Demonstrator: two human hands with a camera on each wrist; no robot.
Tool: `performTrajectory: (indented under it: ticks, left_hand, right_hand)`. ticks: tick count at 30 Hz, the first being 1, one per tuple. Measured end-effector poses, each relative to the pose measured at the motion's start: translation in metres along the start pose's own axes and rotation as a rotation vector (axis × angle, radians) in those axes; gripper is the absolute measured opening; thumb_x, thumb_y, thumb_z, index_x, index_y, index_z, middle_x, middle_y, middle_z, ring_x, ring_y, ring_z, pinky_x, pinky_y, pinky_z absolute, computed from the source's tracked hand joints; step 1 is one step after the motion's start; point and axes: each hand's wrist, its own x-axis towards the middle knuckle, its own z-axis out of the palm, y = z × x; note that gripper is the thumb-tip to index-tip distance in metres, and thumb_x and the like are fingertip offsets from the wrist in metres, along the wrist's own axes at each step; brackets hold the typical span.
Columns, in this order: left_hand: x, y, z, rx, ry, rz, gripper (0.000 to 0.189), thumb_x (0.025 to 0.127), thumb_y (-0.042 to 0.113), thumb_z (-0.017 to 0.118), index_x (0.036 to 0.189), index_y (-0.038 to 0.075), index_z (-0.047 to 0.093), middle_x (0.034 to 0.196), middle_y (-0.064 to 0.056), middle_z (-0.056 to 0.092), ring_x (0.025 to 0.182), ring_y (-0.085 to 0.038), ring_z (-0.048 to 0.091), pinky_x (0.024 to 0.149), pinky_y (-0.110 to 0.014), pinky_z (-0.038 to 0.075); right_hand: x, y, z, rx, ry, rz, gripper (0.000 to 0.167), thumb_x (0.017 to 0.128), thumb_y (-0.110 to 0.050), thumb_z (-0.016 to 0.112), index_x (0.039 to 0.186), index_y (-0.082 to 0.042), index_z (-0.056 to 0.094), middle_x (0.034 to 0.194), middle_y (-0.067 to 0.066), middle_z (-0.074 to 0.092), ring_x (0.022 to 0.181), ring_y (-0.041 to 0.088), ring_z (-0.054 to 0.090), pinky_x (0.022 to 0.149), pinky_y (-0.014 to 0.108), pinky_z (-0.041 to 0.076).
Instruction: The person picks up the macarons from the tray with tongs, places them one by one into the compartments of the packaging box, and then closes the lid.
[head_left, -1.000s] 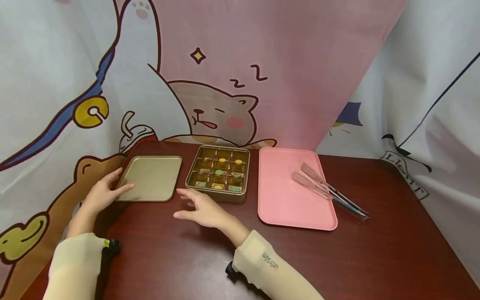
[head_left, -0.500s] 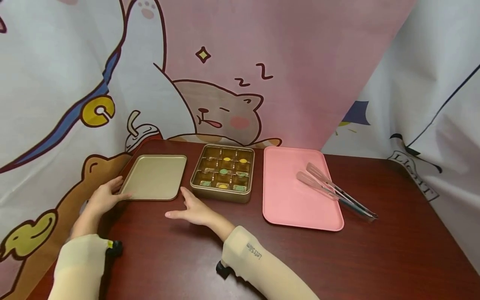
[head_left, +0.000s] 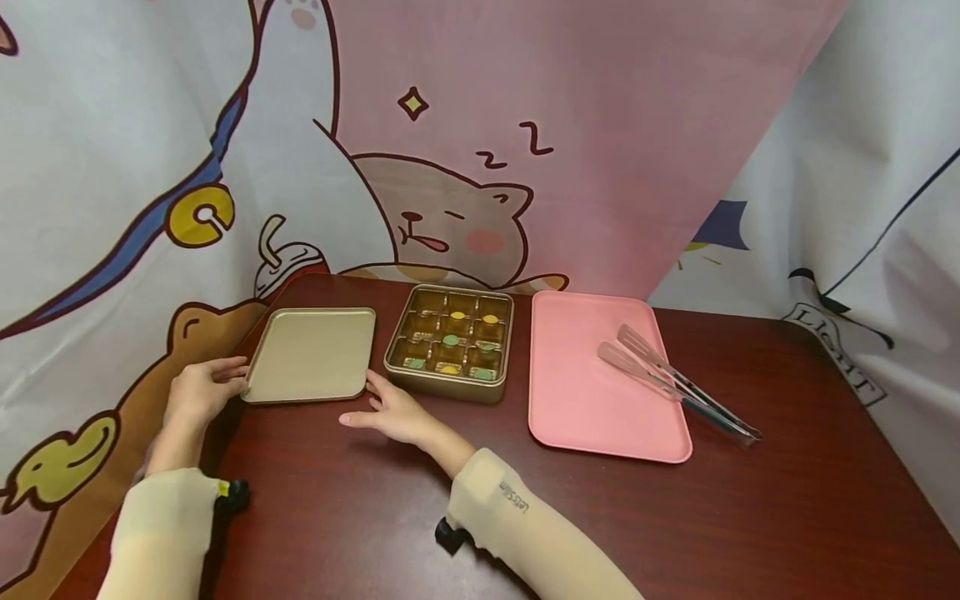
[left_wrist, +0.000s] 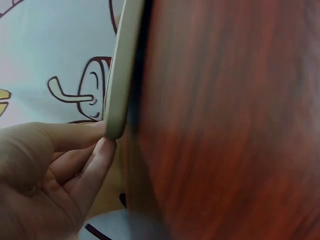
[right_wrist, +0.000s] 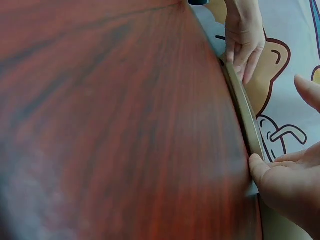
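Note:
A flat, pale gold tin lid (head_left: 311,354) lies at the table's left side, rim facing up. My left hand (head_left: 197,393) pinches its near left corner; in the left wrist view, fingertips (left_wrist: 104,142) meet around that corner. At the near right corner is my right hand (head_left: 399,415), its fingertips touching the lid's edge and its thumb held out away from it. Just right of the lid stands the open gold square tin (head_left: 448,385), with a divided insert holding small yellow and green pieces in several compartments.
A pink tray (head_left: 566,400) lies right of the tin. Metal tongs (head_left: 678,386) with light flat ends rest across its right edge, handles over the table (head_left: 750,517). A printed cloth (head_left: 600,150) hangs behind and along both sides.
My left hand has come in to the lid's near left corner and taken hold of it. My right hand has moved left from near the tin to the lid's right edge.

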Motion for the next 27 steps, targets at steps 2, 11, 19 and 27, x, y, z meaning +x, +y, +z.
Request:
performTrajectory:
  ticks: [2,11,19,27]
  left_hand:
    - [-0.001,0.005,-0.002,0.005,0.058,-0.002,0.043,0.094,0.015,0.066,0.133,-0.004,0.061,0.122,-0.025,0.067,0.116,-0.045,0.061,0.080,-0.034,0.052]
    - [-0.012,0.027,-0.022,0.015,0.140,-0.031,0.038,0.094,0.021,0.064,0.129,0.004,0.067,0.121,-0.020,0.070,0.075,0.020,0.042,0.061,-0.016,0.041]
    - [-0.027,0.058,-0.035,-0.024,0.141,-0.003,0.037,0.097,0.026,0.062,0.129,0.008,0.068,0.103,0.008,0.078,0.078,0.021,0.044,0.064,-0.016,0.040]
    - [-0.037,0.090,-0.039,-0.200,0.258,0.112,0.036,0.096,0.021,0.067,0.128,0.007,0.069,0.085,0.046,0.053,0.078,0.031,0.048,0.065,-0.001,0.042]
  right_hand:
    - [-0.001,-0.001,0.000,0.031,0.016,-0.013,0.088,0.092,-0.021,0.072,0.160,-0.006,0.018,0.166,0.010,0.023,0.149,0.029,0.035,0.118,0.034,0.035]
    - [-0.010,-0.022,0.006,0.156,0.238,-0.153,0.070,0.091,-0.008,0.070,0.152,0.001,0.037,0.152,0.017,0.047,0.127,0.033,0.060,0.102,0.034,0.052]
    - [-0.016,-0.042,-0.010,0.376,0.393,-0.144,0.055,0.091,0.003,0.067,0.142,0.008,0.048,0.121,0.023,0.059,0.101,0.030,0.072,0.088,0.031,0.059]
    - [-0.027,-0.055,-0.042,0.413,0.409,-0.126,0.058,0.093,0.002,0.065,0.148,0.003,0.043,0.122,0.030,0.064,0.094,0.019,0.071,0.087,0.038,0.059]
